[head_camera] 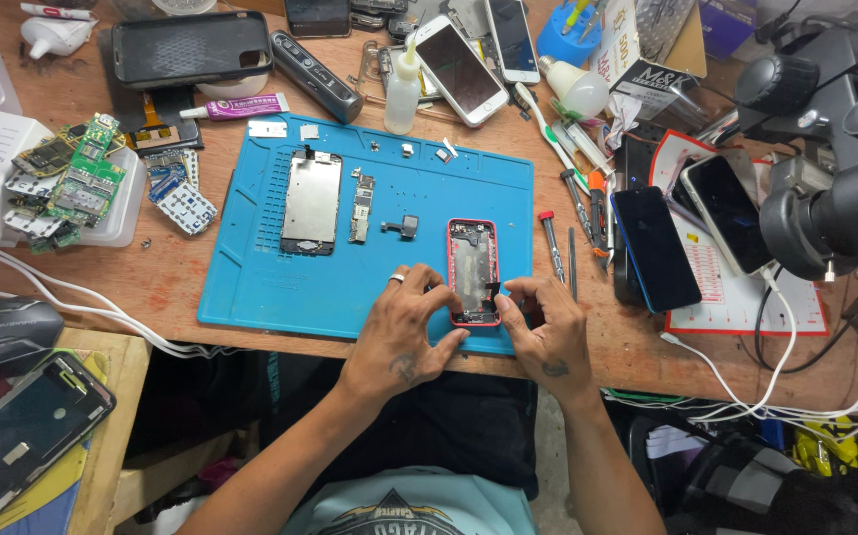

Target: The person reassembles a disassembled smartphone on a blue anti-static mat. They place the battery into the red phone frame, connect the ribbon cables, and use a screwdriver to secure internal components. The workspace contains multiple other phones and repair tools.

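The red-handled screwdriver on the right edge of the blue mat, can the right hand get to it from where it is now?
Probably yes. The red-handled screwdriver lies just beyond the right hand, with only bare blue mat and wood between them. That hand's fingers touch the red phone frame, so it would have to let go first.

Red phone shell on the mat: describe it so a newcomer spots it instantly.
Find the blue repair mat on the wooden bench. At its lower right edge, between the left hand and right hand, lies the opened phone housing. It alone has a red frame.
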